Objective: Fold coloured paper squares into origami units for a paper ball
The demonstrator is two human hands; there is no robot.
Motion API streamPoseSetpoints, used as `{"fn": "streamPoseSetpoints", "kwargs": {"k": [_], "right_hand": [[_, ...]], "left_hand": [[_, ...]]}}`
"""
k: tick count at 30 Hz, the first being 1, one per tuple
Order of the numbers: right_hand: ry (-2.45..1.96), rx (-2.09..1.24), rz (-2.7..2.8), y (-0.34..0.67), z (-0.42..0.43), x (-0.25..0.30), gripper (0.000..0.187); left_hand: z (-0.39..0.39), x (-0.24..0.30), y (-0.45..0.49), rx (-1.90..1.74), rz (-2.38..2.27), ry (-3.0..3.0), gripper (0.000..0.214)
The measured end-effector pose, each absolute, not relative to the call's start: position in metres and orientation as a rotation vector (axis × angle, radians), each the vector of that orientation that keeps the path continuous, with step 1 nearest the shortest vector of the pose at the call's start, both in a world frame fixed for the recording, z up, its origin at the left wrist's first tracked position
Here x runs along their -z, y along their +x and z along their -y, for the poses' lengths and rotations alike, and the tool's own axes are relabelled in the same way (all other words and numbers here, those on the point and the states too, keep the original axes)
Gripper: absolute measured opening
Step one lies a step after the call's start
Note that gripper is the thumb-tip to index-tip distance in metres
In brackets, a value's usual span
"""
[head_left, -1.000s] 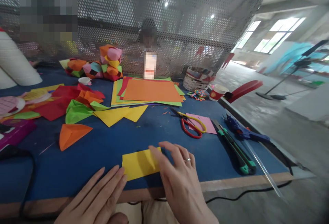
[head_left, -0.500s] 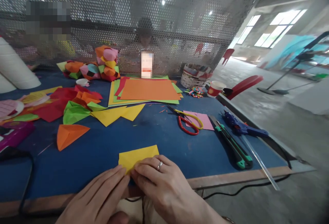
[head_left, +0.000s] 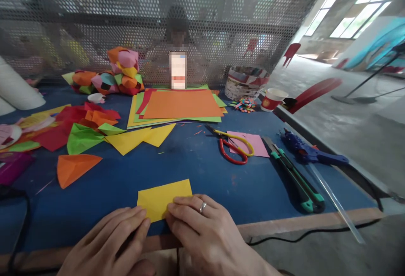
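A folded yellow paper (head_left: 161, 200) lies on the blue tabletop at the front edge, wider than it is deep. The fingertips of my left hand (head_left: 110, 240) press on its lower left corner, fingers together. My right hand (head_left: 202, 227), with a ring on one finger, grips the paper's right side. Its thumb is hidden. To the left rests a folded orange paper piece (head_left: 77, 168). Behind it are a green folded piece (head_left: 84, 137) and yellow paper triangles (head_left: 129, 141).
Scissors (head_left: 234, 147) lie on pink paper (head_left: 257, 145), beside a green-black cutter knife (head_left: 294, 179) and a blue glue gun (head_left: 310, 151). At the back stand a coloured paper stack (head_left: 180, 104), a phone (head_left: 178, 71), folded paper balls (head_left: 126, 71), a basket (head_left: 243, 84) and a paper cup (head_left: 274, 100).
My left hand has slid left along the paper's lower edge, and the gap between my hands is wider. More of the yellow paper shows. The camera view has shifted a little.
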State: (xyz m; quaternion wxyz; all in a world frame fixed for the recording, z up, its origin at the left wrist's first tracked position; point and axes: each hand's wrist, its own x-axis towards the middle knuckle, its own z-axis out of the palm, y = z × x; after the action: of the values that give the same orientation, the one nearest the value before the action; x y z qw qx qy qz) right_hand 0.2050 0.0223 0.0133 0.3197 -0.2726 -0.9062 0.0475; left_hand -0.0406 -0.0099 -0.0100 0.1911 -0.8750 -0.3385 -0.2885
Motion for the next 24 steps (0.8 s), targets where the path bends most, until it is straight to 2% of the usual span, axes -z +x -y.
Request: {"fn": "streamPoseSetpoints", "kwargs": {"k": [6, 18, 24], "right_hand": [[-0.818, -0.102, 2.303, 0.220, -0.019, -0.008, 0.036], [-0.813, -0.112, 2.246, 0.232, -0.019, -0.001, 0.034], [-0.807, -0.111, 2.219, 0.232, -0.018, 0.005, 0.037]], "left_hand": [[0.008, 0.007, -0.047, 0.700, 0.897, -2.508, 0.029], [-0.001, -0.002, -0.028, 0.593, 0.844, -2.535, 0.046], [-0.009, -0.016, -0.014, 0.529, 0.783, -2.569, 0.045]]}}
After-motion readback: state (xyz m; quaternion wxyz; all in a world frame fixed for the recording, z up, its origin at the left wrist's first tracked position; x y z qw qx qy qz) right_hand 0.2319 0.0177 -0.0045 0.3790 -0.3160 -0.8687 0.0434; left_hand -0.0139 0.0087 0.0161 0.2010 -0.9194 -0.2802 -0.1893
